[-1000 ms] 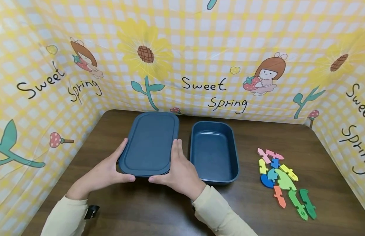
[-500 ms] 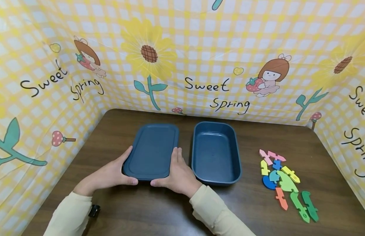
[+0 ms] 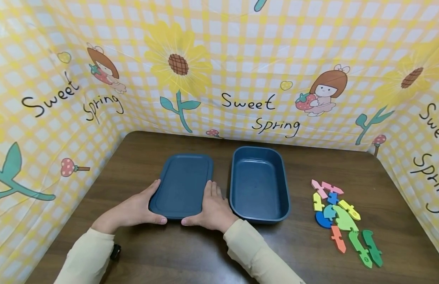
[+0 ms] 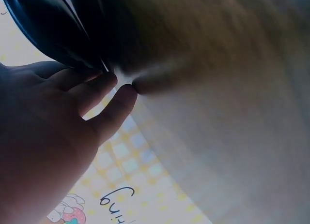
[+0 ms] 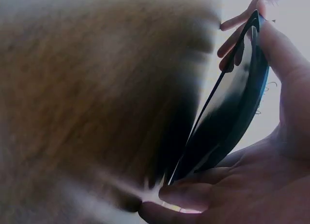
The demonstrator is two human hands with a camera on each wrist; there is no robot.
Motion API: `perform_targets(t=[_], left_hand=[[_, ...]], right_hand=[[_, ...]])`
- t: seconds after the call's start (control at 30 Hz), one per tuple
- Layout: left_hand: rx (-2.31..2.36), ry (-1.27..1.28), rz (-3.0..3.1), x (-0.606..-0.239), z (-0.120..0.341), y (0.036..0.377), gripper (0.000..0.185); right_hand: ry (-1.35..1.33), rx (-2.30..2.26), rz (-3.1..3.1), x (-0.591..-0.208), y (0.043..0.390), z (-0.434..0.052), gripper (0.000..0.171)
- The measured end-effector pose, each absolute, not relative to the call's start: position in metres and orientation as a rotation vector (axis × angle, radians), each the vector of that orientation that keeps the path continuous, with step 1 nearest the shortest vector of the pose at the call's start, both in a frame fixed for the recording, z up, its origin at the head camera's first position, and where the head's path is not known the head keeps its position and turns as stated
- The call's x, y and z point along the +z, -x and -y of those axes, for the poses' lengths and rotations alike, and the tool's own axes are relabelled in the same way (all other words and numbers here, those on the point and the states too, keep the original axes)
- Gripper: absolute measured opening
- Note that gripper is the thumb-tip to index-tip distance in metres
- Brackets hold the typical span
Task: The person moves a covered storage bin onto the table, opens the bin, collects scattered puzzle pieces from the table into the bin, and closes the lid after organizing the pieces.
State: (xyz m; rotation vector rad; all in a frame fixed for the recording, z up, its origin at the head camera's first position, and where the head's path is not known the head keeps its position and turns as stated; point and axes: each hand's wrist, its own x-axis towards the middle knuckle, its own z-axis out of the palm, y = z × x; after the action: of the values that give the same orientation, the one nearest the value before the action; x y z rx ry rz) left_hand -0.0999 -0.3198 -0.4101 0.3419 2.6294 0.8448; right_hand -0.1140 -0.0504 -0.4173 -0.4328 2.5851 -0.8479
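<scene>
In the head view, a dark blue rectangular lid with rounded corners lies low at the table, left of a matching open box. My left hand grips its left side, thumb at the near edge. The right hand holds the opposite side, its thumb also along the near edge. Fingertips of the left hand reach down beside the lid's dark edge in the left wrist view. Seen from the right wrist, the lid stands between thumb and fingers of the right hand.
Several colourful puzzle pieces lie loosely grouped on the brown wooden table, right of the box. A yellow checked cloth printed with sunflowers surrounds the table's back and sides. The box's left wall is close to my right hand.
The lid has come down toward the table and closer to me, both hands moving with it. It now looks smaller and flatter in the head view. Box and puzzle pieces stay put.
</scene>
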Motion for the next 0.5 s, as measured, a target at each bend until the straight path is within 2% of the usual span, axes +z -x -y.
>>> perform_targets(t=[0.2,0.5], left_hand=[[0.752,-0.324,-2.673,-0.412,0.313,0.101,0.134],[0.556,-0.343,-2.765,-0.417,0.299,0.102,0.123]], right_hand=[[0.454,-0.669,-2.665,-0.422,0.116,0.056,0.132],[0.522,-0.283,-2.798,-0.426,0.114,0.065,0.111]])
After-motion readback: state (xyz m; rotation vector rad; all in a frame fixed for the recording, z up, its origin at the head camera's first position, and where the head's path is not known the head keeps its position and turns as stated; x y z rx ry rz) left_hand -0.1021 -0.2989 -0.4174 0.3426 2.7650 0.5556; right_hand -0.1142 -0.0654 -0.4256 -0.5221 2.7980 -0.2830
